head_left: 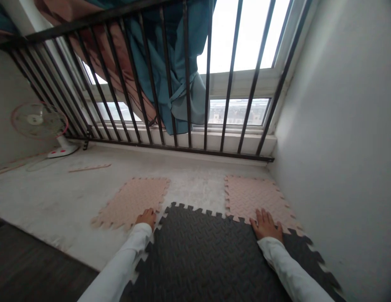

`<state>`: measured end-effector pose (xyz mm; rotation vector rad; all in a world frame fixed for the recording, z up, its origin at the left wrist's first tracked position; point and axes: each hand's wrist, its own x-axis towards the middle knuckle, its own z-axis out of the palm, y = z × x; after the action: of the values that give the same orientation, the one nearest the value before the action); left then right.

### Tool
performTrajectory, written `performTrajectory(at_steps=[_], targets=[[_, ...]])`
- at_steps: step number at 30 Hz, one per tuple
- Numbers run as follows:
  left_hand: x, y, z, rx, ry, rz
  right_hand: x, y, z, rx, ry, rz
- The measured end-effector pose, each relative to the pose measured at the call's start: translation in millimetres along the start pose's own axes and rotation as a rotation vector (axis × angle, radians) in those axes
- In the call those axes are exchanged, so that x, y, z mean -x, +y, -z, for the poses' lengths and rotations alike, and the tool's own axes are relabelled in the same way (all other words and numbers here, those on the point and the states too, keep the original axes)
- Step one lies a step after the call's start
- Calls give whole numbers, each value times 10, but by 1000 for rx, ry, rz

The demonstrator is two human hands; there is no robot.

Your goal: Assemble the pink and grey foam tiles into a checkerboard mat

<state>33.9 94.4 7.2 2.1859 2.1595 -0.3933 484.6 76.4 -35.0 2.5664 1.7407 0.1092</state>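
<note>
My right hand (267, 226) lies flat with its fingers spread over the seam between a pink foam mat tile (252, 193) and a dark grey foam mat tile (208, 256). Along that seam the toothed edges meet. My left hand (146, 218) rests, fingers forward, on the near right corner of a second pink foam mat tile (135, 199), beside the dark tile's left edge. This left pink tile sits slightly apart from the dark one. Neither hand grips anything. Both forearms are in white sleeves.
Black metal railing (189, 144) crosses in front of the window, with blue and pink curtains (179, 92) behind it. A white wall (343, 159) closes the right side. At left stand a fan (40, 121) and a thin pink strip (90, 168) on the pale floor (53, 201).
</note>
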Motion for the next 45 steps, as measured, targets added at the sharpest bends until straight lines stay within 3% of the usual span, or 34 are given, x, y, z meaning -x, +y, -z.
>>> performTrajectory(at_steps=[3, 6, 8, 11, 13, 16, 18, 20, 30, 45], targets=[[-129, 8, 105, -68, 54, -33, 18, -21, 9, 23, 7, -5], [-343, 141, 361, 12, 235, -52, 38, -37, 37, 40, 22, -25], [-513, 384, 568, 167, 404, -60, 45, -33, 60, 36, 25, -16], [-711, 1009, 786, 376, 547, -121, 45, -9, 79, 7, 11, 25], [-763, 1522, 812, 441, 496, -207, 41, 5, 78, -9, 9, 29], [-742, 2208, 697, 462, 288, -318, 33, 13, 64, -16, 3, 20], [-709, 2512, 582, 437, 174, -373, 30, 12, 53, -15, 3, 19], [-690, 2677, 487, 399, 118, -416, 30, 12, 44, -13, 10, 22], [-667, 2725, 339, 351, 117, -501, 42, 13, 51, -31, 16, 27], [-522, 2683, 342, 326, 112, -517, 38, 14, 40, -38, 17, 22]])
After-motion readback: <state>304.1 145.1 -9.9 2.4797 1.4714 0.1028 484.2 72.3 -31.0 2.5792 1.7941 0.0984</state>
